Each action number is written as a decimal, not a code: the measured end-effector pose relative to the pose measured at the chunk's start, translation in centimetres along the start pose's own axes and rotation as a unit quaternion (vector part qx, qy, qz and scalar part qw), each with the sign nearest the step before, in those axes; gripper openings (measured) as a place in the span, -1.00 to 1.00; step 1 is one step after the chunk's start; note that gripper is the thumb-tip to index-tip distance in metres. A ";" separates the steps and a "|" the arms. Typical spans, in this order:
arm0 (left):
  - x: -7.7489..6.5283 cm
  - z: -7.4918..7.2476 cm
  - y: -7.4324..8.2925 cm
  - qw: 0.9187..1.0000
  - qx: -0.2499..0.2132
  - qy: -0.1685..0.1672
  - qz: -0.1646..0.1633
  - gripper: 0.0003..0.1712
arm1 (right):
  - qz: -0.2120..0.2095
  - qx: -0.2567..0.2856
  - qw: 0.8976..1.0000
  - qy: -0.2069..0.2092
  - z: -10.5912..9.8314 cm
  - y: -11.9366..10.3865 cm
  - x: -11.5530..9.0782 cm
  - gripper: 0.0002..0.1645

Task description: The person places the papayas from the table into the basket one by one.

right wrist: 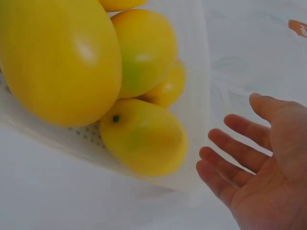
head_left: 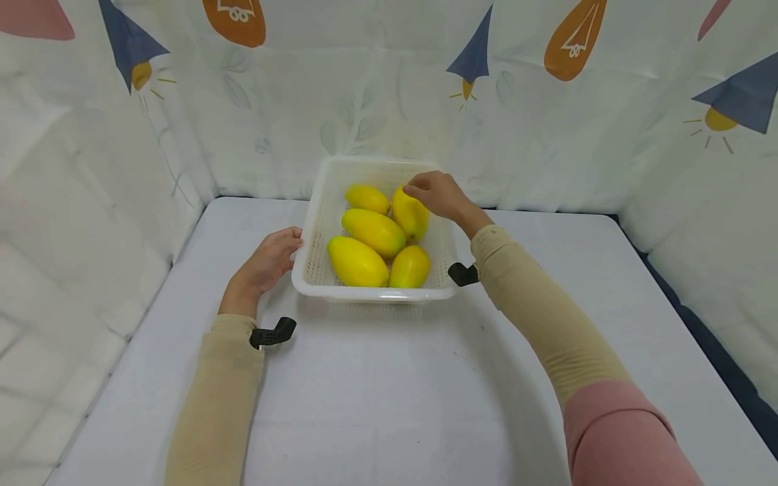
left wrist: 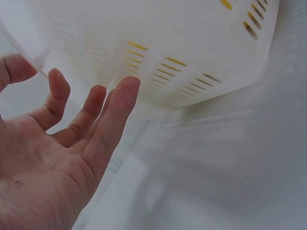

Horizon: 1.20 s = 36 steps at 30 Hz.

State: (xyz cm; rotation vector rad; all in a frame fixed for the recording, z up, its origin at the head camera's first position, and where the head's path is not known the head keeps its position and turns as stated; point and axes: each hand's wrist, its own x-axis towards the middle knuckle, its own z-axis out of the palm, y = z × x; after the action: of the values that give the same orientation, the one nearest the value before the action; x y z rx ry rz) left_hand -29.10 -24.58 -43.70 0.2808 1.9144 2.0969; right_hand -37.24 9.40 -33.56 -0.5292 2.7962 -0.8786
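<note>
A white perforated plastic basket (head_left: 373,294) stands toward the back of the table, with several yellow mangoes (head_left: 357,262) inside. At its left side, my left hand (head_left: 270,260) touches the rim with loosely bent fingers. In the left wrist view, those fingers (left wrist: 122,98) spread beside the basket's slotted outer wall (left wrist: 158,28). My right hand (head_left: 439,194) hovers over the basket's back right corner, by the rear right mango (head_left: 410,217). The right wrist view shows the right palm (right wrist: 268,184) holding nothing, its fingers slightly curved and apart from a nearby mango (right wrist: 144,139).
A white cloth covers the table (head_left: 377,391). Printed white fabric (head_left: 377,81) hangs behind it and along both sides. Dark wrist cameras (head_left: 273,333) are worn on both sleeves.
</note>
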 end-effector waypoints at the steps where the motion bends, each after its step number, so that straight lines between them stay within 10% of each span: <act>1: 0.0 0.0 0.0 1.000 0.000 0.000 0.000 -0.81 | 0.000 0.000 1.000 0.001 -0.1 0.1 -0.1 -0.48; 23: -1.5 -1.1 0.6 0.998 0.058 0.018 -0.012 -0.81 | 0.010 0.032 0.999 0.024 -1.6 1.6 -1.7 -0.53; 36: -1.9 -1.5 2.9 0.967 0.241 0.048 -0.068 -0.30 | 0.003 0.028 0.999 0.042 -0.6 1.7 -2.3 -0.57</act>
State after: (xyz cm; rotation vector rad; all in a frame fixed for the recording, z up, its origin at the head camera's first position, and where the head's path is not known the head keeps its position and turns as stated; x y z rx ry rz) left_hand -28.05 -26.91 -40.83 0.1419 2.4097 1.5615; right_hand -35.72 11.86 -33.94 -0.4851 2.8366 -0.9977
